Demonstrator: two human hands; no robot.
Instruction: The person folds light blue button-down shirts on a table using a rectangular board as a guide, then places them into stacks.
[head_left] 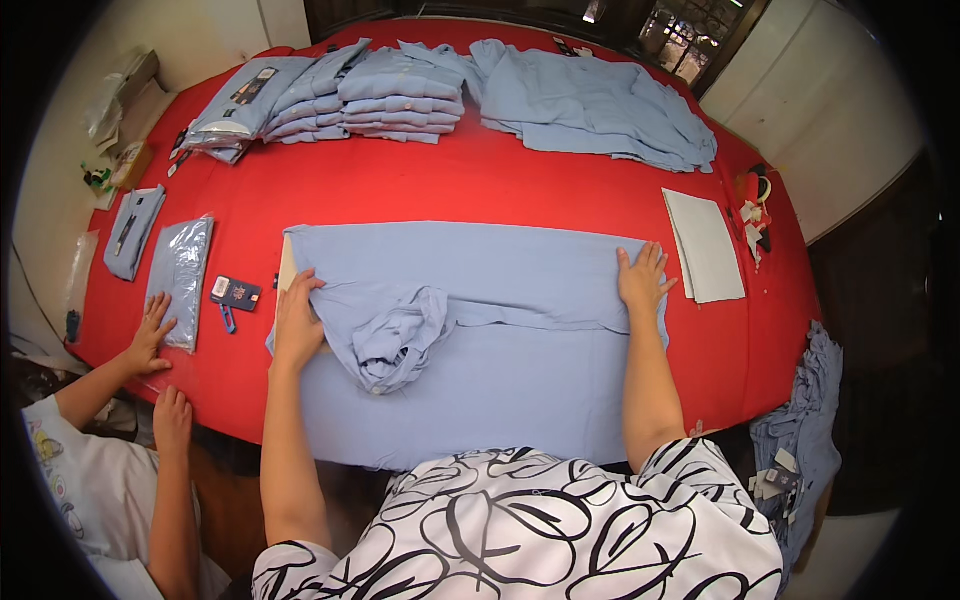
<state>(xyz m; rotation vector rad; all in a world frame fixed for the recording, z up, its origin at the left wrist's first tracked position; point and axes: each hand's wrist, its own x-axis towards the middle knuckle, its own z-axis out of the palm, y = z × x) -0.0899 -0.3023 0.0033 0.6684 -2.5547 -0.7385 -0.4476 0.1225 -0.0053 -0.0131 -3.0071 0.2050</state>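
A light blue shirt (480,380) lies spread over the near part of the table, its upper section folded across and the collar (395,350) bunched up left of the middle. At the shirt's left edge my left hand (299,318) is closed on the cloth, fingers bent over the fold. A strip of cream-coloured board (288,262) shows just above that hand. My right hand (645,282) lies flat on the shirt's upper right corner with its fingers spread. What lies beneath the folded cloth is hidden.
Folded blue shirts (400,95) and a loose pile of blue cloth (600,105) line the far side of the red table (400,190). White sheets (703,245) lie right. At left, a co-worker's hand (152,335) touches a bagged shirt (183,275), beside a dark tag (235,292).
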